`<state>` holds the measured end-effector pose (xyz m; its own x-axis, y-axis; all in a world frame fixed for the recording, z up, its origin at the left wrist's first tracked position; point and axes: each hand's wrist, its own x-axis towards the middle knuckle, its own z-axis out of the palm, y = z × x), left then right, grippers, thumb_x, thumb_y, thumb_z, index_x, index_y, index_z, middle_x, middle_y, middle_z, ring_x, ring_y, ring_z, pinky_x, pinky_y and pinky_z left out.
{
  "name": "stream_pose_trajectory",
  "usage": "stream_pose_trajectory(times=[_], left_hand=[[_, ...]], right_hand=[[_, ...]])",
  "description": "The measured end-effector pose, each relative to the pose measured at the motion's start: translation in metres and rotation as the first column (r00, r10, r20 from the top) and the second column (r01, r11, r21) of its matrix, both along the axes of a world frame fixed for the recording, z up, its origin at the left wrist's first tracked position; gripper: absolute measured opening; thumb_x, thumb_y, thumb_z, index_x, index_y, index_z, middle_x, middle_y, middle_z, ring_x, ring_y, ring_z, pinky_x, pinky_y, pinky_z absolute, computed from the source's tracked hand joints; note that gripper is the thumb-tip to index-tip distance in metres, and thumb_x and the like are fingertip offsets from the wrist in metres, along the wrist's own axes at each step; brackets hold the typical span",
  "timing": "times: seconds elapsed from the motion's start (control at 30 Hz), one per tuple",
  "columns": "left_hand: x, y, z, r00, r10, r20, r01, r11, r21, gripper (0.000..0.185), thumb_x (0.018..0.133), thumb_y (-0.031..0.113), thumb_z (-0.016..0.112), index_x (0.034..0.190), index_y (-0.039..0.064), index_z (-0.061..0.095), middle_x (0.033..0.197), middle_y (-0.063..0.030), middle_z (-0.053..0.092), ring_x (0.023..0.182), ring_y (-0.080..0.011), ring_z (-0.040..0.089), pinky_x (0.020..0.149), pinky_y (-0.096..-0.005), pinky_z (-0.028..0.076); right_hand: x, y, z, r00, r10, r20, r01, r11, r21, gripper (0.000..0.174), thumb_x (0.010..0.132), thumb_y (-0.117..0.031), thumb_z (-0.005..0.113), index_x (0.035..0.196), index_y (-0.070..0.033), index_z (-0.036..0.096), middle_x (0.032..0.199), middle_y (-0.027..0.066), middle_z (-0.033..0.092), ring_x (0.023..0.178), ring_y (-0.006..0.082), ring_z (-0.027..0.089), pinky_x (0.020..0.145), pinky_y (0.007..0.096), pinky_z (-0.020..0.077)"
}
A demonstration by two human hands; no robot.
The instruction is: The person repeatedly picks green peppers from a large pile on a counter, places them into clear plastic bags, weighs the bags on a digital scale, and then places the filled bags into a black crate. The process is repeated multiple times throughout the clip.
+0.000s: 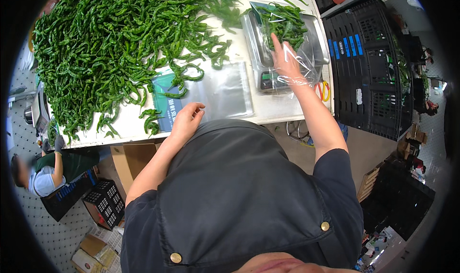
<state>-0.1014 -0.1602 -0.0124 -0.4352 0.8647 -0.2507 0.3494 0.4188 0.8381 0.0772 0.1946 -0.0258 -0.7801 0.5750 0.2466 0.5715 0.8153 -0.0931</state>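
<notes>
My right hand (285,63) reaches over the digital scale (323,39). A clear plastic bag (305,70) lies over or around the hand and wrist; I cannot tell exactly which. Twisted green peppers (287,21) sit in this bag on the metal pan, and my extended index finger is at their near edge. My left hand (188,118) rests loosely curled with nothing in it, beside a stack of flat printed plastic bags (222,89). A few loose peppers (179,75) lie on that stack. The large pile of green peppers (107,46) spreads over the white table (276,111).
Orange-handled scissors (325,90) lie right of the scale. Stacked black plastic crates (359,57) stand against the table's right side. A cardboard box (136,158) is below the front edge. A gloved co-worker (48,172) stands at the left end.
</notes>
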Motion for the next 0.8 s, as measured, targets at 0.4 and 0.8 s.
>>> stream_pose_trajectory(times=[0.4, 0.8], left_hand=[[-0.080, -0.071, -0.077, 0.807, 0.074, -0.586, -0.114, 0.993, -0.031, 0.023, 0.082, 0.007, 0.063, 0.106, 0.007, 0.064, 0.100, -0.0114, 0.062, 0.097, -0.0298, 0.059, 0.083, -0.0408, 0.048], [-0.091, 0.003, -0.105, 0.695, -0.264, -0.669, 0.295, 0.953, -0.069, 0.016, 0.079, 0.007, 0.055, 0.095, 0.008, 0.057, 0.096, -0.0115, 0.057, 0.094, -0.0313, 0.056, 0.084, -0.0466, 0.044]], right_hand=[[0.102, -0.124, 0.014, 0.941, -0.032, -0.336, -0.039, 0.978, -0.203, 0.021, 0.081, 0.008, 0.056, 0.100, 0.001, 0.062, 0.102, 0.0180, 0.061, 0.101, 0.0366, 0.058, 0.090, 0.0436, 0.0454], [0.113, -0.185, 0.012, 0.901, -0.248, -0.356, -0.017, 0.800, -0.600, 0.016, 0.085, 0.012, 0.050, 0.091, 0.001, 0.061, 0.085, 0.0111, 0.062, 0.072, 0.0197, 0.062, 0.065, 0.0286, 0.0498]])
